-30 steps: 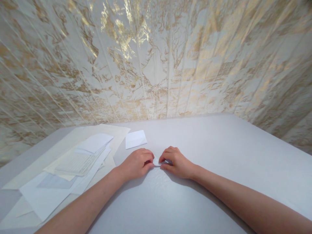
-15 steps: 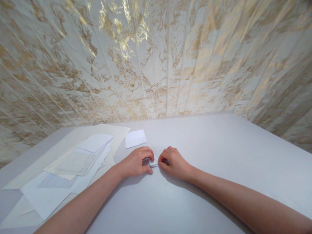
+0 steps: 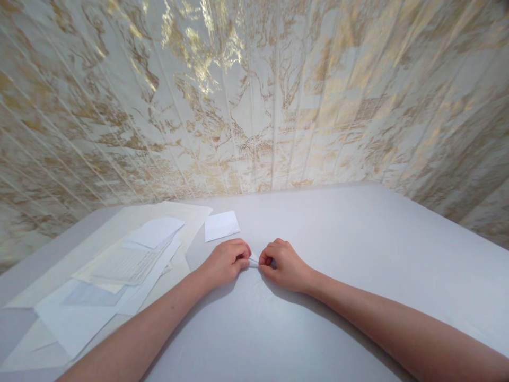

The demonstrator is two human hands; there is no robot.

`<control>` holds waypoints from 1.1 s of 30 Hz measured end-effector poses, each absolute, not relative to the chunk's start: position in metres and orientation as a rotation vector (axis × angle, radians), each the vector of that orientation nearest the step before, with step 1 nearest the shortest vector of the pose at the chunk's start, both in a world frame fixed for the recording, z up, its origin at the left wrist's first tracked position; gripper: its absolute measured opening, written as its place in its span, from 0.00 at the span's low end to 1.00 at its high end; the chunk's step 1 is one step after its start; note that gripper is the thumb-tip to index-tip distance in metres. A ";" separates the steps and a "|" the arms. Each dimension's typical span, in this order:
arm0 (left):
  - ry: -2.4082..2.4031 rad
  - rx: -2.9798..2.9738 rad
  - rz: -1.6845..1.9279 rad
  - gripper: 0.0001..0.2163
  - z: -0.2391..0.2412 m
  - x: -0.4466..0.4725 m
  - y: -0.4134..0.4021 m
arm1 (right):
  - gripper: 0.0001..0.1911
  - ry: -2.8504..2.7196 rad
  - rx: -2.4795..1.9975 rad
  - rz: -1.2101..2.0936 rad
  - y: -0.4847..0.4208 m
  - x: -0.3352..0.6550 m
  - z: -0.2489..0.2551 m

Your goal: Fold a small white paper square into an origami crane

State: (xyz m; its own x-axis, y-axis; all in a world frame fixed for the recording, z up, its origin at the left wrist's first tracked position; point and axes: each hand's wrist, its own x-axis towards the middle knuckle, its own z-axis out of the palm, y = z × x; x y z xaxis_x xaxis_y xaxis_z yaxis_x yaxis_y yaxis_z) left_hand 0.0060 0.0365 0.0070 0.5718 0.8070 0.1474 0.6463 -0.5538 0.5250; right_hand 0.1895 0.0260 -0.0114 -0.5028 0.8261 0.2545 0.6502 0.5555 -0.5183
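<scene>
A small folded piece of white paper [image 3: 254, 261] spans the gap between my two hands, low over the table. My left hand [image 3: 226, 261] pinches its left end between thumb and fingers. At the other end, my right hand [image 3: 284, 265] is closed on the paper with thumb and fingertips. Most of the paper is hidden by my fingers, so its full shape does not show. Just beyond my left hand lies a white folded sheet [image 3: 221, 226], flat on the table and touched by neither hand.
On the left, several loose white and cream papers [image 3: 79, 323] overlap in a pile, with a sheet bearing printed lines [image 3: 123, 265] among them. The pale table [image 3: 358, 239] ends at a wall covering [image 3: 254, 106] with a gold pattern.
My left thumb and fingers have closed together on the paper's left end, where they were apart before. The paper between the hands now looks flatter. My right hand has hardly moved.
</scene>
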 end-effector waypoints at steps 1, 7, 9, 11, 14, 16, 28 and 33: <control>1.176 2.386 0.532 0.07 0.007 0.006 0.037 | 0.06 -2.314 -1.193 0.494 0.026 0.189 -0.011; 1.117 2.396 0.525 0.03 0.005 0.004 0.038 | 0.07 -2.330 -1.201 0.497 0.027 0.188 -0.010; 1.127 2.378 0.551 0.03 0.004 0.005 0.037 | 0.07 -2.336 -1.214 0.499 0.028 0.188 -0.009; 1.149 2.343 0.572 0.05 0.003 0.006 0.038 | 0.07 -2.347 -1.228 0.503 0.028 0.187 -0.008; 1.227 2.274 0.574 0.07 0.002 0.009 0.038 | 0.07 -2.364 -1.241 0.496 0.028 0.187 -0.008; 1.295 2.230 0.560 0.07 0.001 0.010 0.039 | 0.07 -2.370 -1.255 0.488 0.028 0.187 -0.008; 1.489 2.199 0.489 0.07 0.002 0.014 0.035 | 0.08 -2.372 -1.265 0.476 0.028 0.188 -0.010; 1.506 2.229 0.458 0.06 0.003 0.016 0.034 | 0.07 -2.367 -1.295 0.453 0.027 0.186 -0.009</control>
